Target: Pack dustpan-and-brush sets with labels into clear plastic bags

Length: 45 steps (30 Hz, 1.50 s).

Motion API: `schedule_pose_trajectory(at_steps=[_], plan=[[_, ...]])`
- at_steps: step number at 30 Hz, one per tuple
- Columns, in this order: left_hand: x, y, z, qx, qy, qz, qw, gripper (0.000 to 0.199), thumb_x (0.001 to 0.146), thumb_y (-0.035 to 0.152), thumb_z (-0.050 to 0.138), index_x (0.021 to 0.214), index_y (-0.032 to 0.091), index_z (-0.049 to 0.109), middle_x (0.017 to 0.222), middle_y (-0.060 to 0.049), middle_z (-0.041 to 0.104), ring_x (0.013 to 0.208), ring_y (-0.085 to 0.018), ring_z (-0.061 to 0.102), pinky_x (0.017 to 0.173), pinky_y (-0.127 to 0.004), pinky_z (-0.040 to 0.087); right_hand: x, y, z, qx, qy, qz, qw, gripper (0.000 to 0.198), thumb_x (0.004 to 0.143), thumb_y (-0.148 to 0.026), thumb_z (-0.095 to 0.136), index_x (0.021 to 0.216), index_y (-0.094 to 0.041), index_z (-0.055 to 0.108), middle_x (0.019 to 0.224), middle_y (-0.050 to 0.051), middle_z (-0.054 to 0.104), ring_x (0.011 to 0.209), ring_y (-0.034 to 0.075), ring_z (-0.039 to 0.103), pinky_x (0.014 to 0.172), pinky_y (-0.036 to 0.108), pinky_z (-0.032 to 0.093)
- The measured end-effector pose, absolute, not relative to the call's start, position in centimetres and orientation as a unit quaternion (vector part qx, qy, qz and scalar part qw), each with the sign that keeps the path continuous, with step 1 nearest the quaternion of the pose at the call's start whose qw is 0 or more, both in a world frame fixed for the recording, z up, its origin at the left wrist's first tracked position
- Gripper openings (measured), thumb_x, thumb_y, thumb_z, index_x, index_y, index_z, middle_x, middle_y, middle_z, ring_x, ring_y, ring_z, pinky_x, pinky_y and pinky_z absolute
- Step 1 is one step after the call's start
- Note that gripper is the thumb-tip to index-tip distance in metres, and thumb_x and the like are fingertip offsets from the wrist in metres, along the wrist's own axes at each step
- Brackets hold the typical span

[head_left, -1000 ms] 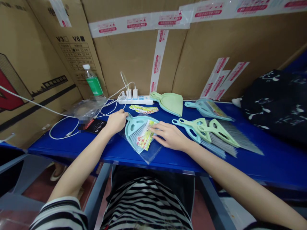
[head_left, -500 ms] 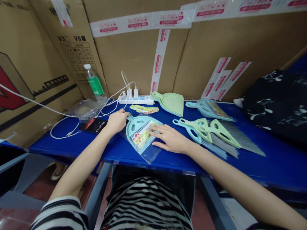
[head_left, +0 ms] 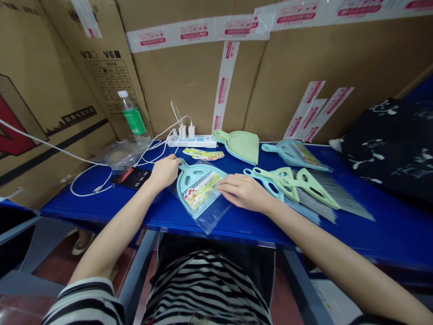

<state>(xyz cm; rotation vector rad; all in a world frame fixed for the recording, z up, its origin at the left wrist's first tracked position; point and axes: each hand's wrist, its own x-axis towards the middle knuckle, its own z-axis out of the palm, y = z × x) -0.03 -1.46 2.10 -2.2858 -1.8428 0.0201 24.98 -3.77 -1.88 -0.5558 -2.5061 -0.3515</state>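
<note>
A light-blue dustpan (head_left: 190, 181) lies on the table in a clear plastic bag (head_left: 213, 217), with a small brush's bristles and a yellow-green printed card (head_left: 203, 192) on top. My left hand (head_left: 166, 171) is closed round the dustpan's handle end. At the opposite side, my right hand (head_left: 245, 192) has its fingers pressed together on the bag's edge, by the card's right end; the fingertips are partly hidden. Just right of that hand lie several small brushes, among them a green brush (head_left: 320, 187) and a blue brush (head_left: 272, 187).
Behind stand a green dustpan (head_left: 240, 145), a bagged blue dustpan (head_left: 294, 153), loose cards (head_left: 203, 154) and a power strip (head_left: 199, 141) with white cables. A bottle (head_left: 132, 115), crumpled plastic (head_left: 118, 153) and a phone (head_left: 135, 177) are at left. A dark patterned bag (head_left: 389, 153) sits right.
My right hand has slid right off the card to the bag's edge, and its spread fingers have come together. My left hand stays on the handle.
</note>
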Motion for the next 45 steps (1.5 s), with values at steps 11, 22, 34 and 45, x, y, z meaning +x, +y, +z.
schedule_pose_trajectory(at_steps=[11, 22, 34, 45], plan=[[-0.2, -1.0, 1.2, -0.808, -0.581, -0.022, 0.092, 0.041, 0.086, 0.004, 0.036, 0.114, 0.017, 0.062, 0.119, -0.011, 0.061, 0.097, -0.025, 0.066, 0.08, -0.034, 0.053, 25.4, -2.9, -2.1, -0.252, -0.934, -0.143, 0.211, 0.022, 0.088, -0.008, 0.043, 0.088, -0.018, 0.063, 0.083, 0.008, 0.067, 0.077, 0.02, 0.056, 0.065, 0.031, 0.039], [0.3, -2.2, 1.2, -0.936, -0.318, -0.15, -0.029, 0.023, 0.094, 0.03, 0.042, 0.086, 0.018, 0.061, 0.085, -0.004, 0.06, 0.074, -0.016, 0.058, 0.067, -0.026, 0.044, 25.7, -2.8, -1.6, -0.213, -0.937, -0.136, 0.24, 0.026, 0.095, -0.017, 0.039, 0.081, -0.017, 0.06, 0.074, 0.006, 0.062, 0.07, 0.019, 0.053, 0.062, 0.029, 0.041], [0.4, -3.4, 1.9, -0.955, -0.217, -0.069, -0.192, 0.049, 0.07, 0.064, 0.069, 0.072, 0.019, 0.048, 0.067, 0.003, 0.051, 0.059, -0.012, 0.044, 0.055, -0.024, 0.028, 25.9, -3.0, -1.1, -0.204, -0.948, -0.101, 0.223, 0.026, 0.095, -0.02, 0.039, 0.076, -0.019, 0.056, 0.07, 0.005, 0.057, 0.067, 0.018, 0.05, 0.06, 0.029, 0.038], [-0.2, -2.6, 1.7, -0.955, -0.196, -0.085, -0.207, 0.042, 0.075, 0.055, 0.071, 0.075, 0.018, 0.051, 0.072, 0.002, 0.05, 0.067, -0.014, 0.045, 0.068, -0.025, 0.035, 25.8, -3.6, -0.7, -0.22, -0.953, -0.005, 0.209, 0.021, 0.084, -0.014, 0.042, 0.065, -0.021, 0.048, 0.062, 0.001, 0.053, 0.061, 0.015, 0.046, 0.059, 0.027, 0.035]])
